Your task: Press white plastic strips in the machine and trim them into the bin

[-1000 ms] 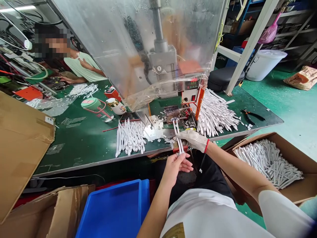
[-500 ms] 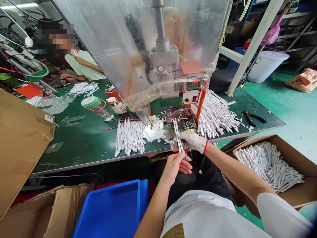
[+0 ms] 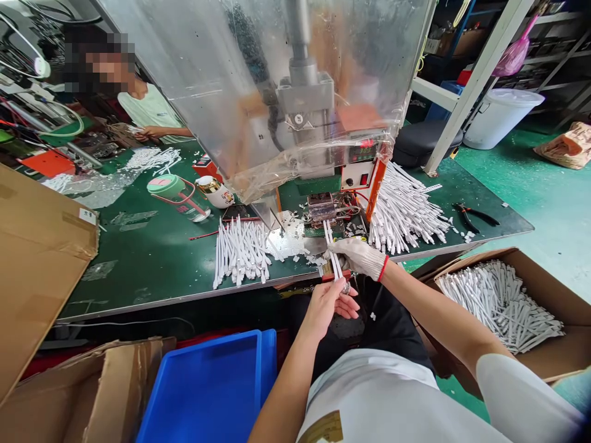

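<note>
Our bare left hand (image 3: pixel 325 311) curls around the lower ends of a few white plastic sticks (image 3: pixel 333 258), and our gloved right hand (image 3: pixel 357 257) pinches them higher up, so they slant between both hands just off the worktop's edge. A cardboard box (image 3: pixel 549 289) of loose sticks sits to our right; beyond, heaps of sticks (image 3: pixel 240 252) lie on the green worktop (image 3: pixel 138 264) either side of a press (image 3: pixel 305 98).

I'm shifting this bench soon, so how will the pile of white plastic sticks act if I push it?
The white plastic sticks are probably light and fairly stiff, since those at the gloved right hand stay straight. Being long, thin and loosely crisscrossed on the green bench top, they would likely slide and roll apart when pushed.
</note>
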Demonstrator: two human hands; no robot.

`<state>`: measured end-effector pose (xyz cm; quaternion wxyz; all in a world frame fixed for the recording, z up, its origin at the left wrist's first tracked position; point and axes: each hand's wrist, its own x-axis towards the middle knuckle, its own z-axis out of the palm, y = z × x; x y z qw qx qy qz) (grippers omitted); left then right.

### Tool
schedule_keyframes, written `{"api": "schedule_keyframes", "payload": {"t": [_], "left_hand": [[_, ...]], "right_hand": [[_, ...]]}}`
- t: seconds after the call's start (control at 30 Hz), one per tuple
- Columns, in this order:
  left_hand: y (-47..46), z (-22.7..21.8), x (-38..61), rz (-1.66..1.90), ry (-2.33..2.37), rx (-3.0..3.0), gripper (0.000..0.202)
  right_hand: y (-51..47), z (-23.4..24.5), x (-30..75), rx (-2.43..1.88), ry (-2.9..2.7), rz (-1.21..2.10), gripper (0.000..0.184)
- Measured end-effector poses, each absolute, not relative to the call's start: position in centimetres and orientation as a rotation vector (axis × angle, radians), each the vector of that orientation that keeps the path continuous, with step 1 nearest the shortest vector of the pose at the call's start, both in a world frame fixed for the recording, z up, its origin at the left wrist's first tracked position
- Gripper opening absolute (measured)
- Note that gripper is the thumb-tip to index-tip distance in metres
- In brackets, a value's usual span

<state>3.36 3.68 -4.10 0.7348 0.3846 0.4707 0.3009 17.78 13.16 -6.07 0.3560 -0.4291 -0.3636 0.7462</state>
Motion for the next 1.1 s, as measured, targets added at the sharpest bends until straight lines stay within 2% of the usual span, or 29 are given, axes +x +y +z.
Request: {"api": "schedule_keyframes", "payload": {"t": [0.2,0.33,0.57,1.1], "left_hand": [[3.8,-4.2,3.4,0.646,0.986,0.808,0.057],[3.9,-4.1,3.6,0.661,0.966,0.761,0.054],[3.7,-3.7,4.1,0.707,0.994,0.763,0.068],[4.0,-4.5,4.8,0.803,0.964,0.737,0.062]], "right_hand": [[13.8,-5.8,17.6,-1.181,-0.944,1.889,0.026],[15.3,-5.4,17.1,-1.249,-0.946,1.747,0.025],[16.9,-4.9,16.2,-1.319,-0.897,1.598,0.03],[16.9,-5.0,15.9,-1.344,-0.897,1.479,0.032]]}}
